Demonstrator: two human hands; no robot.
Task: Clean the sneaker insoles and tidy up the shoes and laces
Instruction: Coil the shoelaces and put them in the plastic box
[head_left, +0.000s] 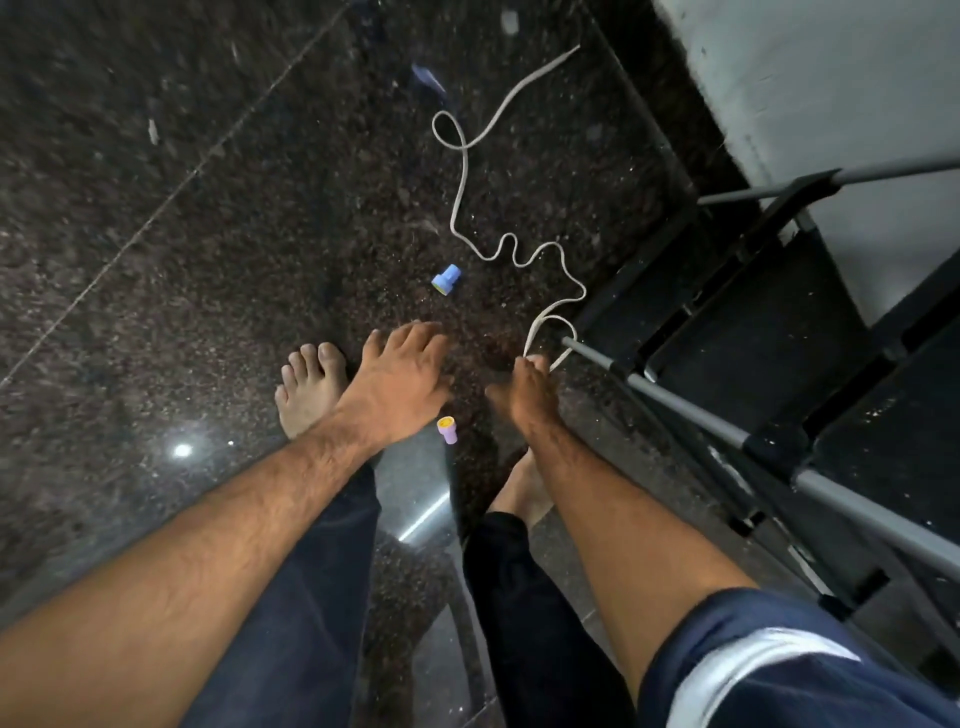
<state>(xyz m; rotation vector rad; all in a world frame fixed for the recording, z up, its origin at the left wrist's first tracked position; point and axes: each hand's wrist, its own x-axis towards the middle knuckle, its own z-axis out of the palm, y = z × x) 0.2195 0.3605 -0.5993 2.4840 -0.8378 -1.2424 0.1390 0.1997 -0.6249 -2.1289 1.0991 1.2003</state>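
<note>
On the floor (156, 260), the right hand (524, 392) pinches the lace (460, 197); the left hand (400, 379) hangs open. The lace (long, loopy) might catch the rack (727, 322).

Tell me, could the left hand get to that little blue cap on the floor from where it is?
Probably yes. The left hand hangs open with fingers spread, and only bare floor lies between it and the blue cap. The right hand is busy pinching the shoelace.
</note>
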